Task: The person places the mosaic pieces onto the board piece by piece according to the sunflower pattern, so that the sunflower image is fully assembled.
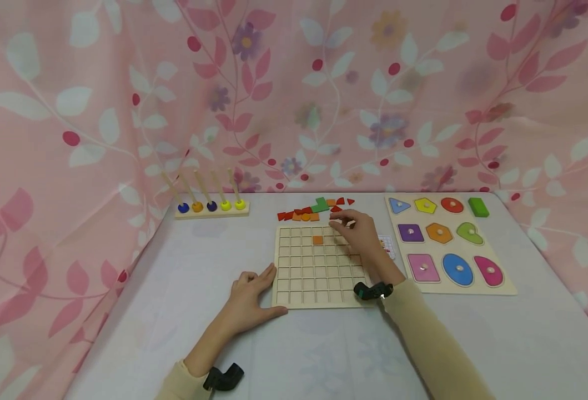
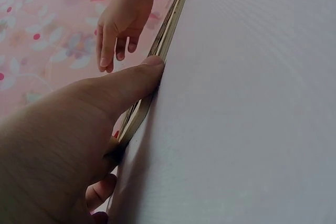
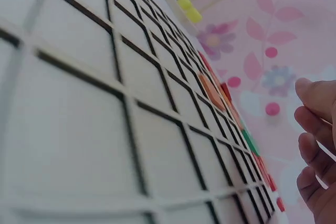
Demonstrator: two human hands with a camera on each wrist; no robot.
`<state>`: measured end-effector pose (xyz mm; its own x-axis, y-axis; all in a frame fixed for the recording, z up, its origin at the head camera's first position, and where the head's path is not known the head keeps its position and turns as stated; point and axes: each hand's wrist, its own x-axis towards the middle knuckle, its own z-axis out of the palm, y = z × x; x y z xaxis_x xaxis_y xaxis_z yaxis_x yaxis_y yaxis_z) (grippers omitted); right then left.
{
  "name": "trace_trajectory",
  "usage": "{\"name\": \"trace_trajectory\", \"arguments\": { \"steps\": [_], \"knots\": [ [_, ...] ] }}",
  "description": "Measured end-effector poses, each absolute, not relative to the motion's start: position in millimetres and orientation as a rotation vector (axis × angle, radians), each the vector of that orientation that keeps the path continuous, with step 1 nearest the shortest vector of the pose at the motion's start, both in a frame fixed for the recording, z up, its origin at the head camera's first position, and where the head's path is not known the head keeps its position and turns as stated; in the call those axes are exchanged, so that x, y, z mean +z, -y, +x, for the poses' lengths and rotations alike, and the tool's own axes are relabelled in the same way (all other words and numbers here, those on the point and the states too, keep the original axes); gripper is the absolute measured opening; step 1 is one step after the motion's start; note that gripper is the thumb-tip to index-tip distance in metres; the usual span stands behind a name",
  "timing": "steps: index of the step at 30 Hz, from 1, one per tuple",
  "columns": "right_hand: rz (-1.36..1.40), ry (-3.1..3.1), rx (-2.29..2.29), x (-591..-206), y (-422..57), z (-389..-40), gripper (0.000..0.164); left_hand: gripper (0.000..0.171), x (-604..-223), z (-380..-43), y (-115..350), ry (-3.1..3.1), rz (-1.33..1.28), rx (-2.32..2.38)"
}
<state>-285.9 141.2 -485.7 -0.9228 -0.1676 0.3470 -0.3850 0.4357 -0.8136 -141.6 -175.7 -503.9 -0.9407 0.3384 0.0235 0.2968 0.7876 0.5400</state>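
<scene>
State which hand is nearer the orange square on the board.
Right. The right hand is just right of the orange square; the left hand is farther, at the near left corner of the board.

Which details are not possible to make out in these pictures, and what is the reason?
Printed card, head view: partly behind the right hand; its print is too small.
Right hand, right wrist view: cut off by the right edge; whether it holds a small piece cannot be told.
Grid board, head view: the right hand and wrist hide some squares.
Grid board, left wrist view: edge-on, so its squares are unseen.
</scene>
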Motion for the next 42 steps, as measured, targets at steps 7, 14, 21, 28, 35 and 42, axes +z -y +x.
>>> {"name": "trace_trajectory", "arguments": {
  "steps": [7,14,21,28,35,42],
  "knots": [
    [0.387,2.645,1.386,-482,-156,-319,0.029,0.102,-504,-143,176,-2.895,0.512,0.881],
    [0.461,2.8,1.241,-490,-158,-336,0.029,0.101,-506,-143,176,-2.892,0.507,0.875],
    [0.577,2.818,1.199,-491,-155,-342,0.029,0.1,-506,-142,176,-2.889,0.511,0.879],
    [0.572,2.9,1.119,-488,-154,-350,0.029,0.1,-503,-142,176,-2.89,0.498,0.874],
    [0.65,2.933,1.071,-487,-156,-355,0.028,0.1,-504,-142,176,-2.89,0.494,0.874],
    [0.697,2.937,1.038,-485,-156,-356,0.026,0.1,-505,-142,176,-2.883,0.5,0.894]
  ]
}}
